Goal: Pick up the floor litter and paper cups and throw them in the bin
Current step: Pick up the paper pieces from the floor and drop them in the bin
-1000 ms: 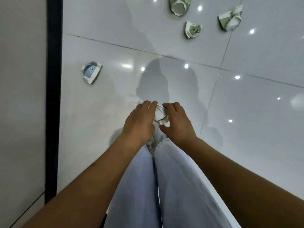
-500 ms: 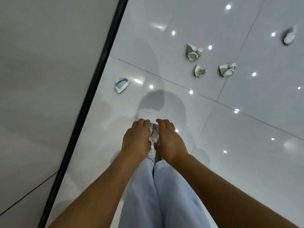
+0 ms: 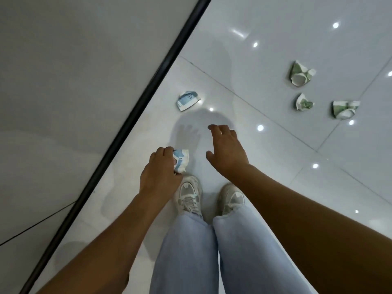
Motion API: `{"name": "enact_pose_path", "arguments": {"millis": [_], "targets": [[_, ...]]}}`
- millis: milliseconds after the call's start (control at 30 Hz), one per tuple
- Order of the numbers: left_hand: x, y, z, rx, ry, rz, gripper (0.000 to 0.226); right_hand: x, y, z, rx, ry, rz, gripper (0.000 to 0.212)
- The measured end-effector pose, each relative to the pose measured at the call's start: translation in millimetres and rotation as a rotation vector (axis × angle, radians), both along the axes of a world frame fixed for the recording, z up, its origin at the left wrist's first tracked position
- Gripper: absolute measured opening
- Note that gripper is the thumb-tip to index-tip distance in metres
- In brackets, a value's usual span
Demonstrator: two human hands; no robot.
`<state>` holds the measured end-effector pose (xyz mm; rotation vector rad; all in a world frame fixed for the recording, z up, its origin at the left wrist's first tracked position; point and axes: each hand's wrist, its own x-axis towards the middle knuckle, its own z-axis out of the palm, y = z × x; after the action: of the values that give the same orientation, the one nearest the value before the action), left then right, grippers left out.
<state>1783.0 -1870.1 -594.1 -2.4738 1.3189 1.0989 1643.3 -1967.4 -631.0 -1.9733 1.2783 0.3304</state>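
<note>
White floor [image 3: 275,166]; left grip [image 3: 161,172] pinches crumpled blue cup [image 3: 181,160].

left hand [image 3: 160,174] fingers curled, right hand [image 3: 228,151] spread

A blue-and-white crumpled cup [image 3: 180,160] sits in the left hand [image 3: 160,174], another blue-and-white cup [image 3: 187,100] at twelve o'clock, three green-and-white cups [image 3: 300,73] at two o'clock on glossy white floor [image 3: 265,170].
</note>
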Motion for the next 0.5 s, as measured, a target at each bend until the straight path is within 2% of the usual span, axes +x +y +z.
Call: {"name": "enact_pose_path", "arguments": {"millis": [267, 500], "targets": [[45, -7, -93, -0.062, 0.029, 0.047, 0.059, 64, -48, -108, -0.061, 0.058, 0.097, 0.066], [73, -18, -156, -0.13, -0.003, 0.1, 0.06, 116, -80, -176, -0.172, 0.09, 0.174, 0.074]]}}
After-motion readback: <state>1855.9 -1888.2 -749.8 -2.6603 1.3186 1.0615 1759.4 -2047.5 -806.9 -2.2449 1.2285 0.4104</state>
